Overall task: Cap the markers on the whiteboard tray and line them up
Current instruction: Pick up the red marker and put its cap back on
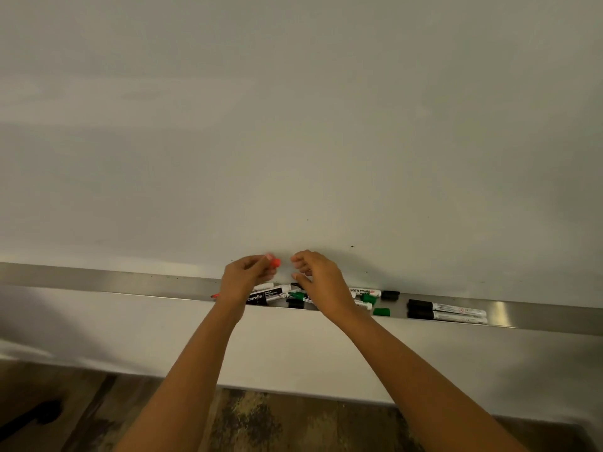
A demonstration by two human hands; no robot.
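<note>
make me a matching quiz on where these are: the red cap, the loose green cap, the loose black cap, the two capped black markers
Things:
1. red cap
2. loose green cap
3. loose black cap
4. two capped black markers

Places:
a. back of the tray, by the whiteboard
b. side by side, farthest right
c. pinched by the left hand
d. front edge of the tray

Pairs: 1-c, 2-d, 3-a, 4-b

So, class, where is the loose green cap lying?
Head view: the loose green cap lies on the tray, between the right hand and two capped black markers.
</note>
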